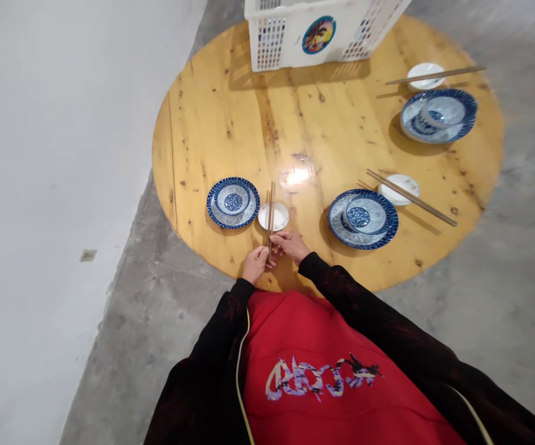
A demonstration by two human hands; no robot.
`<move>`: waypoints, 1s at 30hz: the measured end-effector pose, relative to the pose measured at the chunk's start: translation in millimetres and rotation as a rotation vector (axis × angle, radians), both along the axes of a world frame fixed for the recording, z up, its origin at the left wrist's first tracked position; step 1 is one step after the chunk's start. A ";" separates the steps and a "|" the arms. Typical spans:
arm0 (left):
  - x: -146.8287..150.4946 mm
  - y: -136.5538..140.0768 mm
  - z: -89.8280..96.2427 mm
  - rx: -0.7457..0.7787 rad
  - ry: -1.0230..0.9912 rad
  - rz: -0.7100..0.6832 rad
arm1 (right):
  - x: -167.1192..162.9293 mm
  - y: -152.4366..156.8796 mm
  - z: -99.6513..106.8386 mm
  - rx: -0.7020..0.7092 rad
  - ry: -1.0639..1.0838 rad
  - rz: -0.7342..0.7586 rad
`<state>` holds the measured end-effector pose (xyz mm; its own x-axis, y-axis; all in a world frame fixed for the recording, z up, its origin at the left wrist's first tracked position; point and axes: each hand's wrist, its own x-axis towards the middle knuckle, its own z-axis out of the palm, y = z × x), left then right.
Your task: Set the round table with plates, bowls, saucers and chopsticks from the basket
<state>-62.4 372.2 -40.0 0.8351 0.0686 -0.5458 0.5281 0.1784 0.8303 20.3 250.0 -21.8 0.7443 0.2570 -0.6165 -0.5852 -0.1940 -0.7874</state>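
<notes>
A pair of brown chopsticks (271,213) lies across a small white dish (280,217) near the table's front edge. My left hand (256,264) closes on the lower ends of the chopsticks, and my right hand (291,245) pinches them a little higher up. Left of the dish, a blue-patterned bowl (233,201) sits on a blue-rimmed plate (212,216). The two hands are close together, and some of their fingers are hidden behind the chopsticks and each other.
To the right stand another bowl (364,217) on a plate (390,232) and chopsticks (427,206) across a white dish (401,185). A similar setting with a bowl (441,111) is farther back. A white plastic basket (290,43) stands at the far side of the round wooden table (212,111).
</notes>
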 end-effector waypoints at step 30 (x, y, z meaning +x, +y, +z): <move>7.4 7.7 1.3 0.118 -0.033 -0.104 | 3.3 1.6 1.9 -0.022 -0.014 -0.012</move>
<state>-55.0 380.0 -38.8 0.8583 0.0431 -0.5113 0.5107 0.0240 0.8594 23.6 251.7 -19.9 0.7557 0.2343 -0.6116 -0.5766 -0.2048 -0.7909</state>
